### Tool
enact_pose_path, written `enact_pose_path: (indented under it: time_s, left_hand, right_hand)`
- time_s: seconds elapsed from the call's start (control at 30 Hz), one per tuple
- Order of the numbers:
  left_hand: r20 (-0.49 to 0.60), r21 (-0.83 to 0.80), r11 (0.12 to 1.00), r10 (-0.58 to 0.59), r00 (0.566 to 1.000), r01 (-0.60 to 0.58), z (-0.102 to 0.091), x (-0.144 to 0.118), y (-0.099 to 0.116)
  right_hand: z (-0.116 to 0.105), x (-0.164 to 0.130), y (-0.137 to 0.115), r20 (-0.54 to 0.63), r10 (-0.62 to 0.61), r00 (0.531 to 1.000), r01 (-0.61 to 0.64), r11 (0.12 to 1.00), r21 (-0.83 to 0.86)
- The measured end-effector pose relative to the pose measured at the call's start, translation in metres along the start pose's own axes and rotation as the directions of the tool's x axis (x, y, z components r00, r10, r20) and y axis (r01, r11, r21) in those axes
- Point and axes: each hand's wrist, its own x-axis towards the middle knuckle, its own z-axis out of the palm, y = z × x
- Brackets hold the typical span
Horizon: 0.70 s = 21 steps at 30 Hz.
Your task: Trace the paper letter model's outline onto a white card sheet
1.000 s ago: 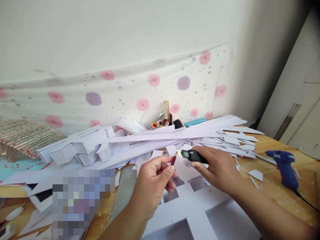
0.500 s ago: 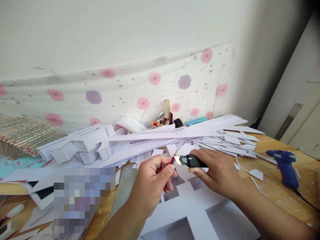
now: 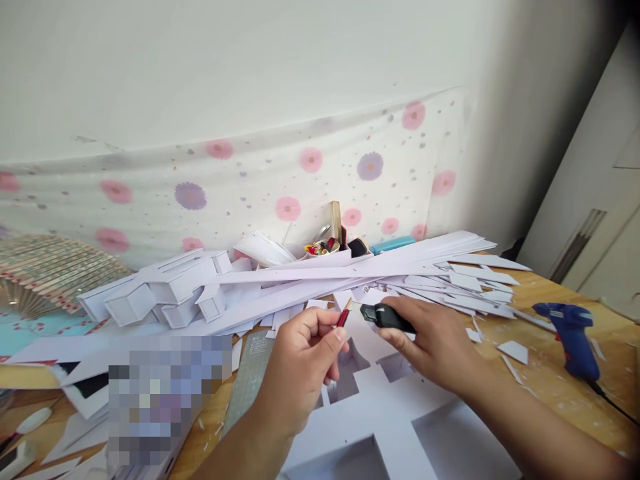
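My left hand pinches a red pencil between thumb and fingers, its bare wood tip pointing up and right. My right hand grips a black utility knife, its front end just right of the pencil tip. I cannot make out the blade here. Both hands hover over a white foam-board piece with square openings cut in it, lying at the near edge of the wooden table.
A blue glue gun lies at the right. Long white strips and offcuts pile up behind the hands, with white model blocks at the left. A green cutting mat, a folding fan and a cup of small items are also present.
The knife drew in to the pencil tip with its blade showing half a second ago, then pulled slightly right. The left hand stays nearly still with the pencil.
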Motion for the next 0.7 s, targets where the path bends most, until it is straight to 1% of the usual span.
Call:
enact_pose_path:
  time_s: [0.03,0.07,0.17,0.23,0.33,0.43,0.5,0.6,0.67,0.7]
  left_hand:
    - [-0.013,-0.001,1.000,0.006,1.000,-0.006,-0.001,0.000,0.001]
    - [-0.020,-0.004,1.000,0.011,1.000,-0.011,-0.001,0.000,0.001]
    - [0.041,-0.029,1.000,0.007,0.999,-0.006,-0.003,0.001,-0.001]
    - [0.066,-0.045,0.999,0.003,0.998,0.000,-0.003,0.001,-0.002]
    - [0.034,-0.047,0.999,0.013,0.999,-0.011,-0.001,-0.002,0.000]
    - [0.012,-0.025,0.999,0.022,1.000,-0.021,0.002,-0.006,0.003]
    - [0.006,0.005,1.000,0.023,1.000,-0.023,0.002,-0.006,0.004]
    - [0.005,0.036,0.999,0.032,0.999,-0.032,0.001,-0.003,0.002]
    - [0.011,0.041,0.999,0.032,0.999,-0.032,0.000,0.000,-0.001]
    - [0.022,0.046,0.999,0.023,0.999,-0.024,0.000,0.001,-0.003]
  right_hand:
    - [0.002,-0.001,-0.006,0.008,-0.041,0.999,0.041,0.999,0.025]
    - [0.002,-0.002,-0.009,0.004,-0.057,0.998,0.057,0.998,0.040]
    - [0.001,-0.003,-0.010,-0.028,-0.066,0.997,0.068,0.996,0.059]
    - [0.000,-0.003,-0.009,-0.011,-0.076,0.997,0.076,0.995,0.070]
    - [0.000,-0.004,-0.009,0.020,-0.097,0.995,0.095,0.992,0.088]
    - [0.001,-0.005,-0.011,0.009,-0.104,0.995,0.103,0.990,0.095]
    - [0.002,-0.006,-0.014,-0.014,-0.102,0.995,0.103,0.992,0.072]
    - [0.005,-0.006,-0.018,-0.071,-0.097,0.993,0.097,0.995,-0.007]
    - [0.007,-0.003,-0.014,-0.081,-0.098,0.992,0.095,0.994,-0.048]
    - [0.006,0.000,-0.007,-0.080,-0.068,0.994,0.063,0.996,-0.062]
